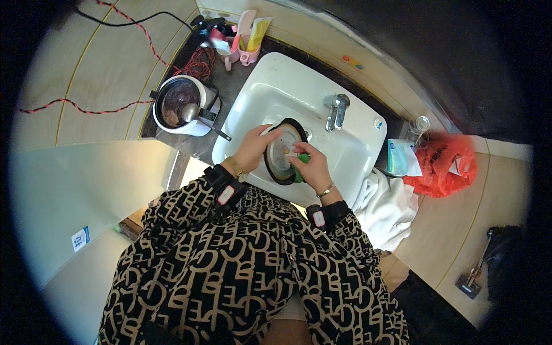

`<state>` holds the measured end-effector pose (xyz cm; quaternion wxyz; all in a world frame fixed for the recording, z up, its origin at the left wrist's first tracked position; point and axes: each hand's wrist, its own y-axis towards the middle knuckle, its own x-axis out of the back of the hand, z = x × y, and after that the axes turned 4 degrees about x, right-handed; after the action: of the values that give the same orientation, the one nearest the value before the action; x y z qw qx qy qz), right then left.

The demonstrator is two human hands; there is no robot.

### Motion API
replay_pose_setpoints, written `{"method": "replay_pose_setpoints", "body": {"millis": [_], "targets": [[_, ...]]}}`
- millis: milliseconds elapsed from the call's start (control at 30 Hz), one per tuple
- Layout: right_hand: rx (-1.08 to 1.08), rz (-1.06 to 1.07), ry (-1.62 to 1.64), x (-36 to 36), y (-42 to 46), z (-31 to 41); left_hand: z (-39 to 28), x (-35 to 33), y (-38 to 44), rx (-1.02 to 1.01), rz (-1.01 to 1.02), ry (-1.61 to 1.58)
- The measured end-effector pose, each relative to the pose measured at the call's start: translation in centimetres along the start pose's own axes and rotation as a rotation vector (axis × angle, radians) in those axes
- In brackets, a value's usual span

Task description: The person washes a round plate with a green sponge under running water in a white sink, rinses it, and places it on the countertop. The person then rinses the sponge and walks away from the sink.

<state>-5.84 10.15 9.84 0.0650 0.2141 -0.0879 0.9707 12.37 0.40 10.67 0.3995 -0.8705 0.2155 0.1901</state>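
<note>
Over the white washbasin, my left hand grips the left edge of a round, see-through pot lid with a dark rim. The lid is tilted, and a few small bits lie on its face. My right hand is at the lid's right side, its fingers closed around a green scouring cloth or pad that is partly hidden by the hand. The thumb and fingertips are close to the lid's face; whether they touch it I cannot tell. Behind the lid stands a chrome faucet.
On the left counter is a white electric pot with dark contents and a ladle, its handle jutting toward the basin. Pink cups and coiled red-black cord sit behind. At right are a white towel, tissue pack and red plastic bag.
</note>
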Motion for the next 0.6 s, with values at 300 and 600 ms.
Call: {"method": "replay_pose_setpoints", "body": {"millis": [300, 600], "targets": [[-0.423, 0.039, 0.446, 3.8, 0.1, -1.5, -0.3, 2.6, 0.4, -0.001, 0.086, -0.188], [-0.226, -0.117, 0.173, 2.1, 1.1, -1.7, -0.9, 1.4, -0.2, 0.108, -0.092, 0.149]]}}
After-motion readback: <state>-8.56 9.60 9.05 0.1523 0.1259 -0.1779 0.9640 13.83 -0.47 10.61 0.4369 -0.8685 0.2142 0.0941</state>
